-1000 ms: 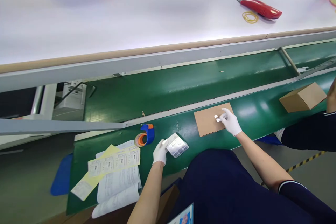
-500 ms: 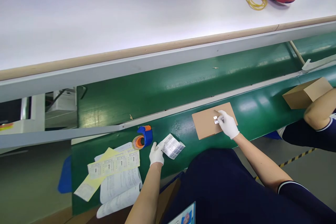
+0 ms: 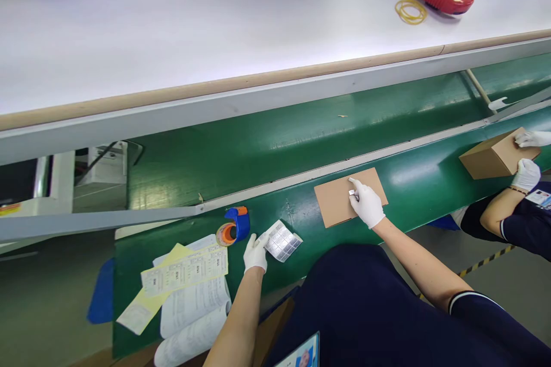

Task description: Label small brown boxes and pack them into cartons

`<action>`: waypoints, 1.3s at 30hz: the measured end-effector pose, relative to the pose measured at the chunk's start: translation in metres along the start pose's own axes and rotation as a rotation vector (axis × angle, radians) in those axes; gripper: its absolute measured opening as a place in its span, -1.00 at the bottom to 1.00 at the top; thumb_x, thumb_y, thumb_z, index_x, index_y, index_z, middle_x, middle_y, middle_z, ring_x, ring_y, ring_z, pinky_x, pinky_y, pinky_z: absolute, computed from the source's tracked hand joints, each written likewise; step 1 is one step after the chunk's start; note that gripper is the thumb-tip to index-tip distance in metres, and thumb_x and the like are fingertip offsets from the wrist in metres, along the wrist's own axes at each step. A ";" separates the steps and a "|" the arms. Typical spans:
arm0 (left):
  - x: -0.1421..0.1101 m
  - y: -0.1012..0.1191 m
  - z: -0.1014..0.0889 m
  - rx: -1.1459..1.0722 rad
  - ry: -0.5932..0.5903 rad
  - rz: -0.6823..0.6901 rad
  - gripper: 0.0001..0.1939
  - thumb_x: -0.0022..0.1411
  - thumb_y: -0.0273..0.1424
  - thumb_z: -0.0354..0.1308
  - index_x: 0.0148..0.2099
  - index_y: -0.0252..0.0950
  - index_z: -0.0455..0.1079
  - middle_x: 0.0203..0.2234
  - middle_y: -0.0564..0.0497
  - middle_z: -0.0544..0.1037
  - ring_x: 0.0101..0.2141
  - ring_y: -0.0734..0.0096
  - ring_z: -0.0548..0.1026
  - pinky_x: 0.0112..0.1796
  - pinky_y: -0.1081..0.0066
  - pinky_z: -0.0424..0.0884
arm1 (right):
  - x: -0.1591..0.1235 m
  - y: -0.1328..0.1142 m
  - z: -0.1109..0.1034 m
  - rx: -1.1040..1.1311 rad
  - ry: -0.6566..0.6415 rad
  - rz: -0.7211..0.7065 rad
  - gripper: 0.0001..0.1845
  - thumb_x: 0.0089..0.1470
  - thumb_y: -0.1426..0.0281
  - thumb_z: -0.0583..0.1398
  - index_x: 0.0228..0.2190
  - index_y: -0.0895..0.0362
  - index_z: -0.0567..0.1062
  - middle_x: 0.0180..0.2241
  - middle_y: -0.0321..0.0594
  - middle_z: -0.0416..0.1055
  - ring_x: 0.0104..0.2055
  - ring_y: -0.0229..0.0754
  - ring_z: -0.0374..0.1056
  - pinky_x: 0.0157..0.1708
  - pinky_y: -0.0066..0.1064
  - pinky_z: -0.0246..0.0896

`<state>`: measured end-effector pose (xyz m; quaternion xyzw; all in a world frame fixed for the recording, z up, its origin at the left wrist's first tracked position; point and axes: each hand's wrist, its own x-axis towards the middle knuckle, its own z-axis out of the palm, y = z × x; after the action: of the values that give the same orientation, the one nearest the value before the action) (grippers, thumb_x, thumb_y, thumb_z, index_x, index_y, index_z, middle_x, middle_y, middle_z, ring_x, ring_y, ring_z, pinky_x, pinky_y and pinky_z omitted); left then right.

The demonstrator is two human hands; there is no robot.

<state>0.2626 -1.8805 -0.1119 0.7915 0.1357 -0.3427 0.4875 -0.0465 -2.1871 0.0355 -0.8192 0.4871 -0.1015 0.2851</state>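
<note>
Two gloved hands: the left hand (image 3: 255, 253) grips a silvery label sheet (image 3: 283, 241); the right hand (image 3: 368, 205), index finger extended, now covers more of the brown carton's (image 3: 329, 206) small labels (image 3: 352, 192); I cannot tell whether it grips anything. A co-worker's gloved hands (image 3: 527, 174) have appeared on another box (image 3: 486, 159) along the green surface (image 3: 413, 183). Striped tape (image 3: 486, 261) marks the floor.
</note>
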 end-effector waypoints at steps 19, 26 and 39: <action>-0.204 0.096 0.165 0.894 -0.615 1.265 -0.23 0.25 -0.11 0.28 0.42 -0.24 0.22 0.41 -0.23 0.18 0.42 -0.14 0.02 0.39 -0.09 -0.14 | -0.019 0.047 -0.004 0.000 0.299 0.091 -0.24 0.27 0.23 0.03 0.42 0.06 -0.02 0.26 0.02 0.32 0.15 0.09 0.37 0.00 -0.07 0.45; -0.207 0.067 0.220 1.265 -0.528 1.565 -0.32 0.37 -0.26 0.11 0.46 -0.28 0.11 0.43 -0.18 0.15 0.41 -0.08 0.06 0.38 -0.20 -0.12 | -0.017 0.055 0.002 -0.009 0.309 0.081 -0.23 0.26 0.26 0.02 0.43 0.08 -0.03 0.31 0.00 0.25 0.26 0.05 0.27 0.19 -0.08 0.31; -0.168 0.098 0.253 1.269 -0.292 1.736 -0.28 0.32 -0.19 0.09 0.40 -0.51 0.19 0.35 -0.38 0.26 0.34 -0.24 0.15 0.32 -0.17 0.03 | 0.041 0.049 -0.017 0.086 0.172 0.158 -0.08 0.16 0.26 0.14 0.44 -0.03 -0.13 0.19 -0.01 0.36 0.10 0.07 0.37 0.07 -0.09 0.34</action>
<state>0.0903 -2.1269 -0.0055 0.6769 -0.7317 0.0207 0.0769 -0.0693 -2.2464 0.0170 -0.7538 0.5678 -0.1692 0.2841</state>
